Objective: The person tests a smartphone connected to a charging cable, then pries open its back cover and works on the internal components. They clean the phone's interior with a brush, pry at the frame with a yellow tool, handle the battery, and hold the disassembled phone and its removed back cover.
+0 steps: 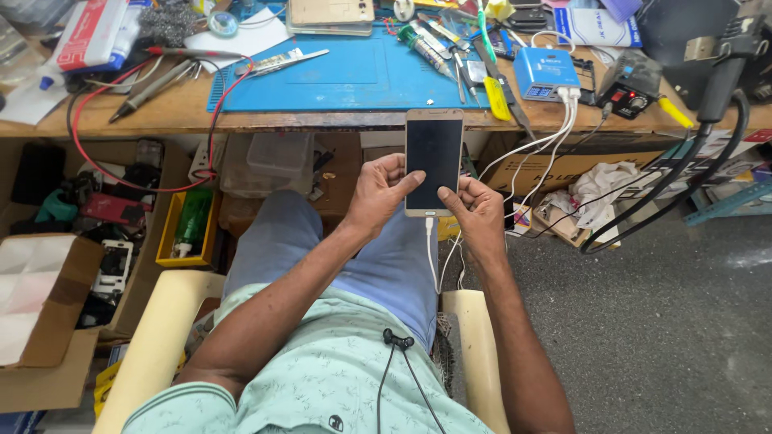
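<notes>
A gold smartphone [433,161] with a dark screen is held upright over my lap, just below the workbench edge. My left hand [379,195] grips its left side, thumb resting on the screen. My right hand [476,207] holds the lower right corner, thumb touching the lower screen. A white cable [431,251] is plugged into the phone's bottom and hangs down between my knees.
The wooden workbench [185,112] carries a blue mat [354,76], screwdrivers, tweezers, another phone [330,14] and a blue charger box [546,74] with white cables. Cardboard boxes [48,321] and a yellow tray [186,229] of parts sit below left. Black cables hang at right.
</notes>
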Action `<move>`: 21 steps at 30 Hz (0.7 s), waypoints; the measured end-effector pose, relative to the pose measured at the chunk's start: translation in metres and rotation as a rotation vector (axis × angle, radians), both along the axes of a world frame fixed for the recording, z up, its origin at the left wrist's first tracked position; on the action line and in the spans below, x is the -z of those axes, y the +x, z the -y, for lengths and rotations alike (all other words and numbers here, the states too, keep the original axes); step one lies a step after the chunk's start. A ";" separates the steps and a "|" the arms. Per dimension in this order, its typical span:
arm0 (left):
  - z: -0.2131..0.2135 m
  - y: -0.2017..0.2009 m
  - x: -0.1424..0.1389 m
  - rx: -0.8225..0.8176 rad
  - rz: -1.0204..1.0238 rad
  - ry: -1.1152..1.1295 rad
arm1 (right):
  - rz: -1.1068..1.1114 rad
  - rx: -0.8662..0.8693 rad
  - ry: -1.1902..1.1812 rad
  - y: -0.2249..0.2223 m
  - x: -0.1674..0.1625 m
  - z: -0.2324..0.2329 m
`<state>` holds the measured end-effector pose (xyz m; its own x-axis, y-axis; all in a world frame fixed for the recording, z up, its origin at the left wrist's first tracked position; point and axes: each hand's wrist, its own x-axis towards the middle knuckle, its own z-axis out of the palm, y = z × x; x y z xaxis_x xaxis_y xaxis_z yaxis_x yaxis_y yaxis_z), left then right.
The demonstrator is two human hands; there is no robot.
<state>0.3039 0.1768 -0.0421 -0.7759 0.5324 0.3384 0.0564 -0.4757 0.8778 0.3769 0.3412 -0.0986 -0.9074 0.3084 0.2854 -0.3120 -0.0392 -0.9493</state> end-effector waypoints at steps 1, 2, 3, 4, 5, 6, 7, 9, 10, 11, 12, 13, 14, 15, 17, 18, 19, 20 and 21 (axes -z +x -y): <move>0.000 0.000 0.001 0.007 0.001 0.011 | -0.005 -0.003 -0.004 -0.001 0.001 0.000; 0.000 0.000 0.003 0.014 0.004 0.019 | -0.008 -0.004 -0.010 -0.001 0.003 0.000; 0.001 0.001 0.003 0.002 -0.013 0.003 | -0.011 -0.005 -0.017 -0.002 0.005 -0.001; 0.002 0.001 0.004 -0.010 -0.030 -0.014 | -0.015 0.004 -0.016 -0.002 0.005 0.000; 0.002 0.000 0.005 -0.021 -0.051 -0.029 | -0.023 0.013 -0.014 -0.003 0.007 -0.001; 0.003 0.000 0.005 -0.009 -0.057 -0.041 | -0.030 0.022 -0.012 -0.003 0.009 -0.002; 0.004 0.001 0.004 0.003 -0.063 -0.053 | -0.032 0.019 -0.009 -0.003 0.010 -0.002; 0.005 0.000 0.000 0.026 -0.058 -0.052 | -0.035 0.014 -0.001 -0.003 0.010 -0.002; 0.005 -0.001 -0.003 0.038 -0.048 -0.040 | -0.028 0.007 0.004 -0.003 0.010 -0.001; 0.005 -0.001 -0.006 0.050 -0.037 -0.028 | -0.019 0.001 0.008 -0.002 0.009 0.000; 0.005 -0.003 -0.010 0.053 -0.010 -0.007 | -0.010 -0.006 0.013 -0.001 0.009 0.001; 0.005 -0.005 -0.013 0.054 0.014 0.016 | 0.011 -0.004 0.027 -0.001 0.008 0.003; 0.005 -0.008 -0.016 0.055 0.039 0.039 | 0.032 -0.004 0.042 0.000 0.007 0.005; 0.005 -0.009 -0.018 0.052 0.059 0.055 | 0.056 -0.004 0.057 0.000 0.007 0.008; 0.005 -0.013 -0.020 0.048 0.094 0.090 | 0.051 -0.007 0.082 0.001 0.006 0.012; 0.005 -0.014 -0.020 0.043 0.087 0.102 | 0.047 -0.009 0.095 0.001 0.005 0.014; 0.005 -0.015 -0.019 0.039 0.080 0.114 | 0.052 -0.003 0.114 0.002 0.005 0.015; 0.005 -0.015 -0.018 0.035 0.075 0.125 | 0.058 0.004 0.133 0.002 0.004 0.016; 0.006 -0.015 -0.017 0.034 0.082 0.130 | 0.065 0.011 0.151 0.003 0.003 0.017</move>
